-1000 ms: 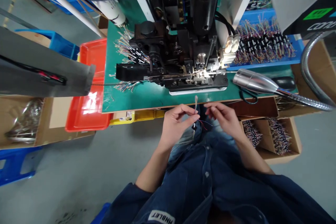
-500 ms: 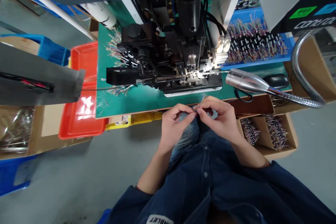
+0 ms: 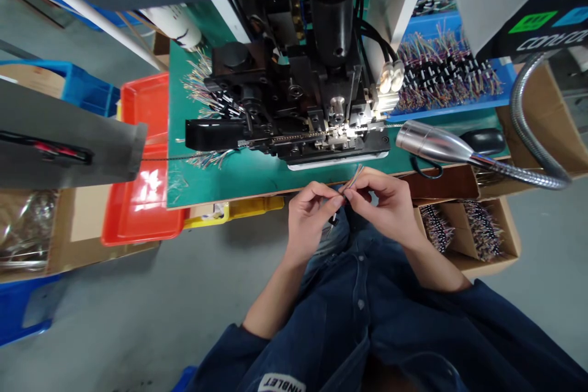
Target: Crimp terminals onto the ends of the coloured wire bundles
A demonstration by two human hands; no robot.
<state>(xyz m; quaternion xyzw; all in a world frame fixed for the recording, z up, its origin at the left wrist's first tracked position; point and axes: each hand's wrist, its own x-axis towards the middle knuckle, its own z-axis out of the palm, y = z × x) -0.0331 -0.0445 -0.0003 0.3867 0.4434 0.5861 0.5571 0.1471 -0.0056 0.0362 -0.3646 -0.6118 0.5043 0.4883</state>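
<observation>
My left hand and my right hand meet just below the edge of the green table, fingertips pinched together on a small wire bundle. The thin coloured wire ends stick up and to the right from between the fingers, and a small dark connector hangs below my left thumb. Directly beyond the hands stands the black crimping machine, its lit metal jaw facing the wire ends.
A gooseneck lamp reaches in from the right. A blue tray of wired connectors lies behind it. Cardboard boxes of wire pieces sit at the lower right. A red tray and a yellow tray are at the left.
A second ago my hands were apart with the wires held upright by the left one. They have come together on the bundle, and the wire ends now tilt right.
</observation>
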